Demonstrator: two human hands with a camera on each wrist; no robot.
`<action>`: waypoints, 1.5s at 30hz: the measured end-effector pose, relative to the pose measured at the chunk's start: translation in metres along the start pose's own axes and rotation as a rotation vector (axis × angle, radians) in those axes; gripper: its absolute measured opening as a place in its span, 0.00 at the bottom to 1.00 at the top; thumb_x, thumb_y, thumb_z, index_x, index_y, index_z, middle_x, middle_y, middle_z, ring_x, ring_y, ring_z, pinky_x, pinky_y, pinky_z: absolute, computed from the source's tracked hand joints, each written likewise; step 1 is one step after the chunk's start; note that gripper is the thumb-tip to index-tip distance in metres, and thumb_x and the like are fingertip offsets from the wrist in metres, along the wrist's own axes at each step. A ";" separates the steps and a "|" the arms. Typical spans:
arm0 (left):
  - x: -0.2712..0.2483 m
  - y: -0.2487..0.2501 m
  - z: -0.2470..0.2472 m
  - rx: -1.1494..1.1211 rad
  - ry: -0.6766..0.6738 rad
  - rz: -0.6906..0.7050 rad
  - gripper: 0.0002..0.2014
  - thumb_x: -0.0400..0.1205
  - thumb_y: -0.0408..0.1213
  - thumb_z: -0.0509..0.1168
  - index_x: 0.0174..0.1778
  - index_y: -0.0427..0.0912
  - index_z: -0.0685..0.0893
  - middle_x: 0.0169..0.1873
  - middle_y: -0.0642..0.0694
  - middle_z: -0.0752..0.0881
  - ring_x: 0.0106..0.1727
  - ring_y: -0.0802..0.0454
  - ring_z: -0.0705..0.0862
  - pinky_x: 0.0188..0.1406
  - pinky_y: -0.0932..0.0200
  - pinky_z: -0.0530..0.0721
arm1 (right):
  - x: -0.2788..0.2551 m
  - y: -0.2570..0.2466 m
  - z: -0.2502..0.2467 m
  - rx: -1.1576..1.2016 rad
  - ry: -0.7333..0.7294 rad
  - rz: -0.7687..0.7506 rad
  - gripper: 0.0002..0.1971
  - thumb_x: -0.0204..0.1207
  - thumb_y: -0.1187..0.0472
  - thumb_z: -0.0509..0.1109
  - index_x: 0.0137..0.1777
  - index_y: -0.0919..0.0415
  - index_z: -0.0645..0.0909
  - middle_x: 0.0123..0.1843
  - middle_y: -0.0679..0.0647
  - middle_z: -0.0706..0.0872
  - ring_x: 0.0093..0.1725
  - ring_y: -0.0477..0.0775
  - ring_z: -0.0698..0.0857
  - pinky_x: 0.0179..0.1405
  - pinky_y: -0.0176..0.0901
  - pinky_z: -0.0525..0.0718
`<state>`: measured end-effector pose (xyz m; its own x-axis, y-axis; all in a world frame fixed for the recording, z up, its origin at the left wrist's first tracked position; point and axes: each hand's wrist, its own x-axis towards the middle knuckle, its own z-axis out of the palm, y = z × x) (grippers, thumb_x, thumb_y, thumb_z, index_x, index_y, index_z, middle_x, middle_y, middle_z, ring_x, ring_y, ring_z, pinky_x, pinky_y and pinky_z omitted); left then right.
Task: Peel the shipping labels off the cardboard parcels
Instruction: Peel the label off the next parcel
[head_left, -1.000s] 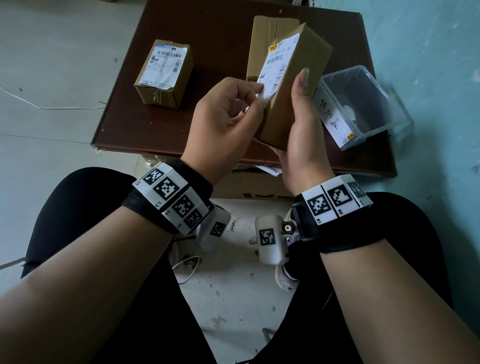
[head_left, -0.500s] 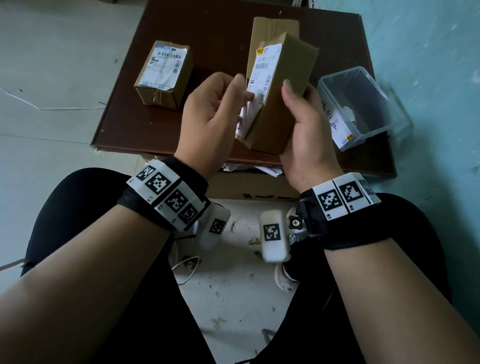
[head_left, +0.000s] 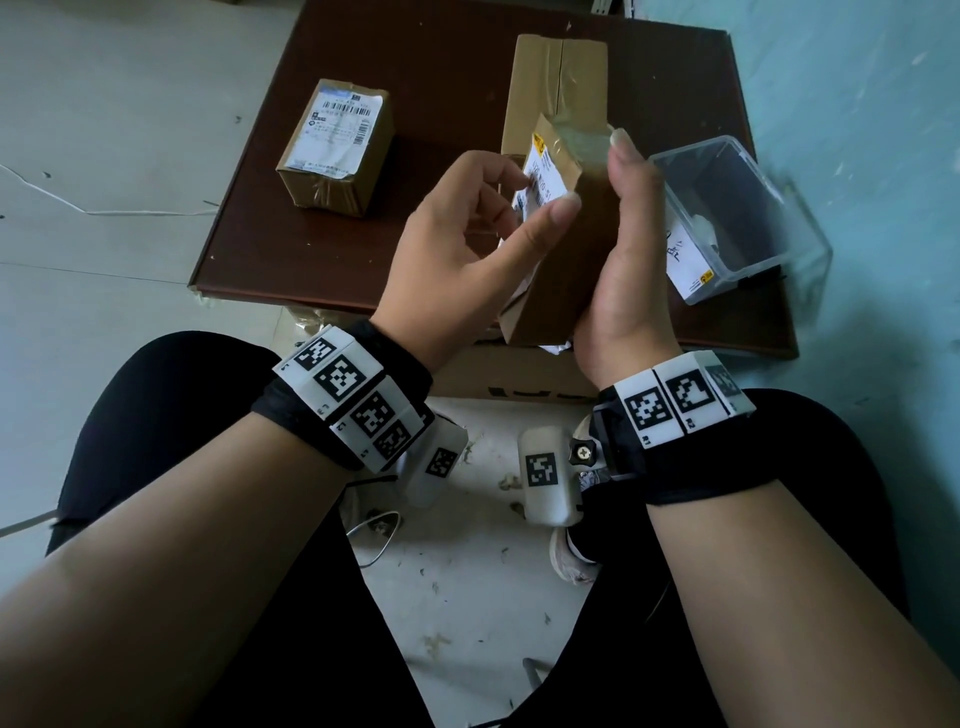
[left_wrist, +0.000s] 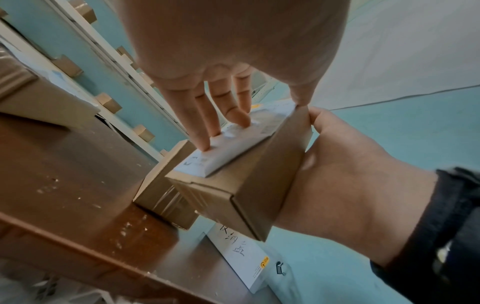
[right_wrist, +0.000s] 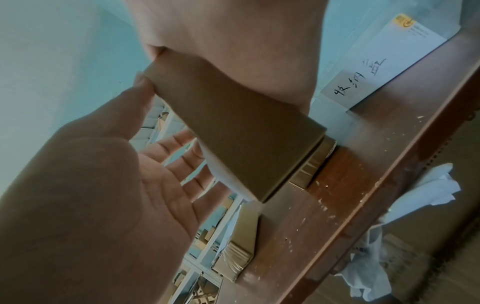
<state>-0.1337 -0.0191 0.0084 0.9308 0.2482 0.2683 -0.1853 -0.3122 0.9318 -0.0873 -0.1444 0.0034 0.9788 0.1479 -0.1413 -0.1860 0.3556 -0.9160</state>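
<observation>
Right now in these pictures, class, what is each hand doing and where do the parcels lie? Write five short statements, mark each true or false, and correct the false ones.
1. The right hand holds the cardboard parcel off the table. True.
2. The left hand grips a knife. False: it holds no tool; its fingers lie straight on the shipping label.
3. The shipping label is already fully off the held parcel. False: it is still on the parcel's face.
4. A second labelled parcel lies on the brown table, to the left. True.
5. The clear plastic bin stands on the floor. False: it sits on the table's right side.
</observation>
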 end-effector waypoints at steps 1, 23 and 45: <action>0.000 0.000 0.000 -0.009 -0.007 0.001 0.19 0.85 0.53 0.74 0.57 0.39 0.84 0.40 0.40 0.86 0.41 0.50 0.84 0.42 0.55 0.84 | 0.000 0.001 0.000 -0.004 0.006 -0.009 0.57 0.55 0.19 0.84 0.81 0.53 0.84 0.82 0.57 0.85 0.83 0.59 0.83 0.87 0.70 0.76; -0.004 0.000 0.003 -0.029 0.018 0.016 0.08 0.90 0.42 0.68 0.51 0.42 0.82 0.37 0.53 0.83 0.39 0.54 0.84 0.42 0.36 0.91 | -0.002 0.001 0.001 -0.040 0.013 -0.002 0.60 0.57 0.21 0.86 0.81 0.62 0.81 0.77 0.65 0.88 0.78 0.66 0.87 0.85 0.75 0.79; -0.003 -0.007 0.010 -0.121 0.019 0.065 0.06 0.90 0.30 0.66 0.56 0.31 0.86 0.48 0.33 0.89 0.44 0.37 0.92 0.40 0.47 0.94 | -0.006 -0.004 0.009 -0.154 0.199 -0.034 0.42 0.62 0.32 0.75 0.71 0.58 0.78 0.69 0.66 0.90 0.70 0.69 0.90 0.75 0.77 0.86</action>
<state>-0.1323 -0.0272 -0.0016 0.9095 0.2487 0.3330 -0.2832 -0.2158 0.9345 -0.0931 -0.1386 0.0110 0.9847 -0.0512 -0.1667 -0.1526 0.2101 -0.9657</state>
